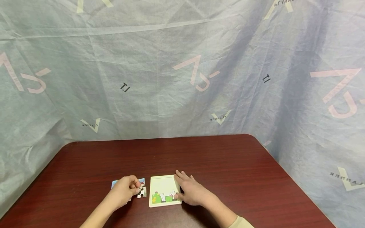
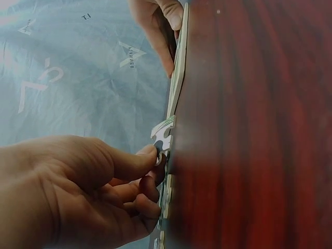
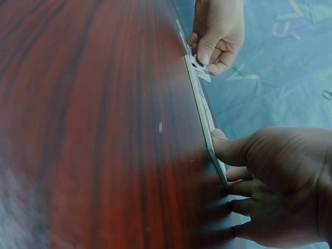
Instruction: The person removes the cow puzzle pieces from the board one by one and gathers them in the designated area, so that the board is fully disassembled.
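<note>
My left hand (image 1: 122, 191) pinches a black-and-white jigsaw piece (image 2: 163, 139) between thumb and fingers, tilted up just above the table in the left wrist view. Under and beside that hand lie more puzzle pieces (image 1: 114, 182), some with blue sky, mostly hidden by the hand. To their right is a square puzzle tray (image 1: 162, 183) with a pale rim. A strip of green grass with white animals fills its near side; its upper part is bare. Along the tray's right edge rests my right hand (image 1: 192, 190), thumb on the rim and fingers extended.
Everything lies near the front of a dark red wood-grain table (image 1: 171, 155). A grey printed cloth (image 1: 159, 63) hangs behind the table and at both sides.
</note>
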A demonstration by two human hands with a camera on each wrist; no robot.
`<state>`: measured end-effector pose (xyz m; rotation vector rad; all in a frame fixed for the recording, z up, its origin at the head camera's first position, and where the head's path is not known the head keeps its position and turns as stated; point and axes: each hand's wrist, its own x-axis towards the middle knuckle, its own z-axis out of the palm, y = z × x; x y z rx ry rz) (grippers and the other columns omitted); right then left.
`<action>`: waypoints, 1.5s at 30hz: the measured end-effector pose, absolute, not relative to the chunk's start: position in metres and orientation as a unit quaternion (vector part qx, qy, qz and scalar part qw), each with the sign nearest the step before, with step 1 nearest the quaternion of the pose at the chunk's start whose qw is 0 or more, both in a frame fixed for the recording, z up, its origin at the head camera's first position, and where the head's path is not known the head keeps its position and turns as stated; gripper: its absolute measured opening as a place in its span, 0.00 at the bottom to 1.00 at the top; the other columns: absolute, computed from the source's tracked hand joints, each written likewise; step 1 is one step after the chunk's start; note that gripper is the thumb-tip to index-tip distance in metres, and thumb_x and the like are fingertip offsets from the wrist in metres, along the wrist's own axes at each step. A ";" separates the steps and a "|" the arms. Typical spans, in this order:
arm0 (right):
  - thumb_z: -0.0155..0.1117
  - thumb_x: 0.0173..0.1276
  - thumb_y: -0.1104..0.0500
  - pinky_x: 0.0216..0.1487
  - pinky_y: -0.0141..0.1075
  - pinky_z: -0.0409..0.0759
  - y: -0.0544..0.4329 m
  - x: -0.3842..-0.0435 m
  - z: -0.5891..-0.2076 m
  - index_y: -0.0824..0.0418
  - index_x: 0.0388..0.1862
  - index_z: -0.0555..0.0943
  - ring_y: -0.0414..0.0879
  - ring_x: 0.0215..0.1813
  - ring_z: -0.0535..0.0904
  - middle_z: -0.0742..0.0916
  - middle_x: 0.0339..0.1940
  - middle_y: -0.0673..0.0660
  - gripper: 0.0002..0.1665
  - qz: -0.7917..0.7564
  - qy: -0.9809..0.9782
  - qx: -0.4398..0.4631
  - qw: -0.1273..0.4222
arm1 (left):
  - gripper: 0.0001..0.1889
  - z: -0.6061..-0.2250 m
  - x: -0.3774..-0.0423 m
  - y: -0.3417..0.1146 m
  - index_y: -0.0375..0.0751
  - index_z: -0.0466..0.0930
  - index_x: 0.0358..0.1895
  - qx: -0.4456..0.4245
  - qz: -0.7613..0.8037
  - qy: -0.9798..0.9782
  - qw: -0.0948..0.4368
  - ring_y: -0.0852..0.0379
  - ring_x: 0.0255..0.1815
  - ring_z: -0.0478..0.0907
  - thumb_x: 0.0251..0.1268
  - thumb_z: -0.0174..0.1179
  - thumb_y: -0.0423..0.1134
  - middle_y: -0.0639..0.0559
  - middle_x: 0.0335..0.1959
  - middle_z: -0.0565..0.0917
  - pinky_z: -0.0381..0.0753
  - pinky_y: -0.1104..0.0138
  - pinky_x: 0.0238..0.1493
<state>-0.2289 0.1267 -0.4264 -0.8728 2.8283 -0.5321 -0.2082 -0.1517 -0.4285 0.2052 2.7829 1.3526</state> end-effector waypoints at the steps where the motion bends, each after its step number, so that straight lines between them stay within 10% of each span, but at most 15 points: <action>1: 0.71 0.68 0.50 0.71 0.60 0.60 0.127 -0.229 -0.426 0.68 0.75 0.66 0.61 0.79 0.58 0.65 0.78 0.65 0.44 -0.176 0.938 -0.290 0.067 | 0.08 -0.429 -0.208 -0.153 0.37 0.76 0.33 0.067 0.438 0.896 0.022 0.58 0.15 0.68 0.64 0.64 0.22 0.50 0.22 0.74 0.66 0.71 0.15; 11: 0.71 0.68 0.50 0.72 0.60 0.59 0.127 -0.230 -0.426 0.65 0.76 0.67 0.61 0.79 0.57 0.65 0.79 0.64 0.43 -0.182 0.937 -0.290 0.072 | 0.10 -0.428 -0.206 -0.157 0.39 0.76 0.31 0.069 0.417 0.906 0.008 0.57 0.18 0.71 0.60 0.65 0.22 0.52 0.23 0.74 0.70 0.69 0.18; 20: 0.68 0.72 0.53 0.71 0.64 0.57 0.130 -0.229 -0.426 0.40 0.67 0.74 0.65 0.79 0.55 0.64 0.78 0.66 0.27 -0.204 0.922 -0.320 0.079 | 0.10 -0.429 -0.206 -0.157 0.38 0.77 0.32 0.066 0.413 0.908 0.012 0.56 0.19 0.73 0.60 0.66 0.21 0.51 0.24 0.76 0.71 0.69 0.19; 45: 0.64 0.75 0.57 0.67 0.71 0.57 0.128 -0.226 -0.426 0.32 0.49 0.80 0.76 0.75 0.55 0.67 0.78 0.59 0.16 -0.196 0.914 -0.348 0.063 | 0.09 -0.427 -0.204 -0.139 0.41 0.77 0.33 0.131 0.416 0.900 0.015 0.57 0.22 0.73 0.59 0.70 0.29 0.55 0.23 0.77 0.70 0.68 0.24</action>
